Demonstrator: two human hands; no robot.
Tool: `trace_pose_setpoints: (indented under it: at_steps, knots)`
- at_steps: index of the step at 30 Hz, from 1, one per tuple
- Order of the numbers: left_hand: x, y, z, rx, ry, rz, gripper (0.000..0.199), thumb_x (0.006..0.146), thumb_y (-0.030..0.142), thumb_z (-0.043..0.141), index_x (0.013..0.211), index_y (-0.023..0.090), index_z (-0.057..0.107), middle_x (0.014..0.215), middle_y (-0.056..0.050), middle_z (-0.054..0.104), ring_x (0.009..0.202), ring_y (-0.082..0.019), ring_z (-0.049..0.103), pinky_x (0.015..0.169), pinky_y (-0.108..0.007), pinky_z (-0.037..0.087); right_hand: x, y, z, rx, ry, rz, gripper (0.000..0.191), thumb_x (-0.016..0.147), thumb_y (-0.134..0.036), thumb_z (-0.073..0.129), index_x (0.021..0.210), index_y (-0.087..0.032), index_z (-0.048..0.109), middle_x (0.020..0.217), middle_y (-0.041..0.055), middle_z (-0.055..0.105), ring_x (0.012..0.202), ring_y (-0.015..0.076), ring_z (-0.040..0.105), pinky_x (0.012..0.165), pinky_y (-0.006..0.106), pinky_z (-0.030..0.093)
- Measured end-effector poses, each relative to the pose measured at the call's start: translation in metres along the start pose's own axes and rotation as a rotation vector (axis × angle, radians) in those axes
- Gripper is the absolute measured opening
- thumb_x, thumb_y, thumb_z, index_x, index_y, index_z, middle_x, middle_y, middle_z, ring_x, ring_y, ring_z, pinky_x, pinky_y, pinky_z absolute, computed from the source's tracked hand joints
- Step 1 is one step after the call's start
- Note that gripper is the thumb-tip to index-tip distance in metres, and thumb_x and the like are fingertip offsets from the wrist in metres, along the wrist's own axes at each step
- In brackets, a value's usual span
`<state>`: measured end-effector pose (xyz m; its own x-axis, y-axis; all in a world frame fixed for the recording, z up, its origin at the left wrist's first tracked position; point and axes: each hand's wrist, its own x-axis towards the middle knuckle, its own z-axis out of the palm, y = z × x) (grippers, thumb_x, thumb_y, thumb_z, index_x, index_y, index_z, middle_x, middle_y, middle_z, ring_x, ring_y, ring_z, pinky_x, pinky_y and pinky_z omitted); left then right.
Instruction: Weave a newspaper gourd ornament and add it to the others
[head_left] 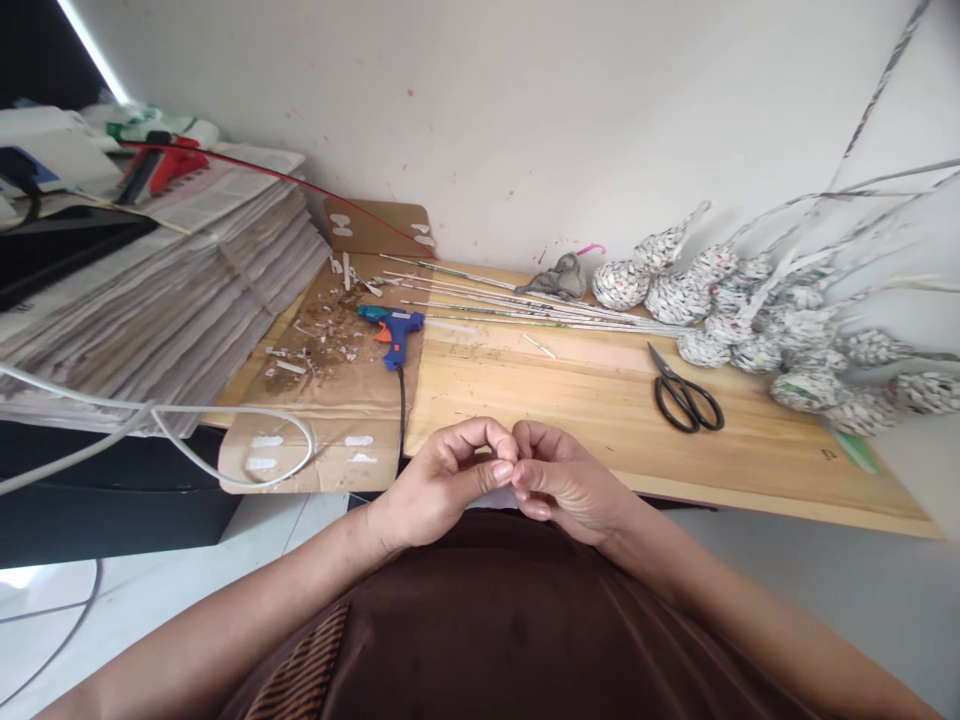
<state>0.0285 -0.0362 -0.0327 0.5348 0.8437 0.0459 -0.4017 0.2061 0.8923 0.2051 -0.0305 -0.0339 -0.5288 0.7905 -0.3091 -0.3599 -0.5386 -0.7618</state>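
My left hand (pixel 450 480) and my right hand (pixel 566 480) meet at the table's front edge, over my lap. Thumb and index finger are pinched together on each, and the fingertips touch. Whatever is between them, if anything, is too small or hidden to make out. Beyond them on the wooden table (pixel 525 400) lie several thin paper sticks (pixel 487 300). A blue glue gun (pixel 401 335) rests on cardboard left of the sticks, and black scissors (pixel 686 395) lie to the right.
Woven paper gourd shapes (pixel 750 320) crowd the right rear. A grey lump (pixel 562 278) sits by the wall. Tall newspaper stacks (pixel 187 280) stand left, with a white cable (pixel 225 410) looping in front. Glue scraps litter the cardboard (pixel 330 430).
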Motion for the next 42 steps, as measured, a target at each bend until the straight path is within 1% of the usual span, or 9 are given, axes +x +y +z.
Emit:
trace_pose_setpoints:
  at_steps: [7, 11, 14, 18, 21, 24, 27, 34, 42]
  knots:
    - [0.001, -0.003, 0.000, -0.034, -0.048, -0.015, 0.023, 0.093, 0.037, 0.068, 0.087, 0.017, 0.057, 0.081, -0.004, 0.068, 0.080, -0.020, 0.071, 0.079, -0.033, 0.052, 0.002, -0.001, 0.001, -0.028, 0.006, -0.054, 0.044, 0.067, -0.028, 0.092, 0.067, -0.019, 0.049, 0.055, -0.0060, 0.058, 0.043, 0.0040, 0.043, 0.036, 0.015, 0.030]
    - [0.000, -0.004, 0.000, -0.082, -0.044, -0.026, 0.024, 0.092, 0.037, 0.069, 0.087, 0.017, 0.057, 0.082, -0.004, 0.068, 0.078, -0.018, 0.070, 0.078, -0.032, 0.052, 0.001, -0.001, -0.001, -0.050, -0.009, -0.049, 0.044, 0.068, -0.033, 0.092, 0.068, -0.019, 0.050, 0.055, -0.0052, 0.058, 0.043, 0.0043, 0.042, 0.038, 0.015, 0.030]
    - [0.000, -0.005, -0.001, -0.061, -0.001, -0.018, 0.022, 0.091, 0.035, 0.070, 0.086, 0.016, 0.061, 0.078, -0.003, 0.068, 0.075, -0.015, 0.067, 0.073, -0.027, 0.050, 0.000, -0.001, -0.002, -0.048, -0.009, -0.023, 0.044, 0.067, -0.035, 0.093, 0.069, -0.019, 0.051, 0.055, -0.0051, 0.057, 0.046, 0.0049, 0.044, 0.039, 0.014, 0.030]
    - [0.000, -0.006, -0.002, 0.019, 0.128, 0.045, 0.017, 0.087, 0.031, 0.076, 0.091, 0.015, 0.072, 0.075, -0.003, 0.071, 0.067, -0.012, 0.064, 0.065, -0.023, 0.048, -0.001, -0.001, -0.002, -0.056, 0.014, -0.017, 0.046, 0.066, -0.037, 0.093, 0.071, -0.019, 0.052, 0.060, -0.0033, 0.060, 0.048, 0.0053, 0.046, 0.038, 0.014, 0.030]
    - [0.000, -0.006, -0.001, 0.021, 0.174, 0.060, 0.019, 0.081, 0.029, 0.082, 0.095, 0.017, 0.078, 0.077, -0.004, 0.075, 0.069, -0.015, 0.069, 0.068, -0.027, 0.053, -0.002, -0.002, -0.001, -0.053, 0.029, -0.018, 0.047, 0.064, -0.040, 0.094, 0.072, -0.019, 0.052, 0.058, -0.0045, 0.058, 0.047, 0.0050, 0.044, 0.038, 0.014, 0.030]
    - [0.000, -0.005, 0.001, 0.031, 0.177, 0.065, 0.013, 0.080, 0.028, 0.083, 0.087, 0.017, 0.080, 0.073, -0.004, 0.076, 0.069, -0.018, 0.071, 0.072, -0.032, 0.057, -0.002, -0.002, 0.000, -0.060, 0.041, -0.010, 0.048, 0.065, -0.041, 0.093, 0.069, -0.019, 0.051, 0.053, -0.0056, 0.055, 0.046, 0.0051, 0.042, 0.039, 0.015, 0.028]
    - [0.000, -0.004, 0.004, 0.076, 0.198, 0.102, 0.009, 0.082, 0.026, 0.080, 0.081, 0.017, 0.079, 0.072, -0.004, 0.076, 0.067, -0.017, 0.071, 0.071, -0.032, 0.058, 0.000, 0.000, 0.001, -0.055, 0.065, -0.006, 0.048, 0.065, -0.041, 0.093, 0.068, -0.019, 0.051, 0.052, -0.0058, 0.054, 0.046, 0.0053, 0.042, 0.039, 0.015, 0.028]
    - [-0.003, -0.001, 0.000, 0.424, 0.284, 0.210, 0.012, 0.090, 0.026, 0.072, 0.086, 0.016, 0.077, 0.080, -0.005, 0.076, 0.076, -0.016, 0.071, 0.074, -0.028, 0.056, 0.001, 0.003, 0.000, -0.064, 0.113, -0.024, 0.046, 0.068, -0.044, 0.091, 0.070, -0.019, 0.052, 0.050, -0.0078, 0.050, 0.043, 0.0046, 0.037, 0.039, 0.015, 0.026]
    - [-0.004, 0.000, -0.010, 0.965, 0.278, 0.559, 0.011, 0.090, 0.014, 0.068, 0.092, 0.022, 0.076, 0.086, -0.004, 0.078, 0.081, -0.017, 0.072, 0.077, -0.031, 0.057, 0.002, 0.005, -0.001, -0.056, 0.138, 0.030, 0.047, 0.065, -0.043, 0.092, 0.069, -0.019, 0.052, 0.051, -0.0071, 0.050, 0.045, 0.0054, 0.039, 0.039, 0.015, 0.024]
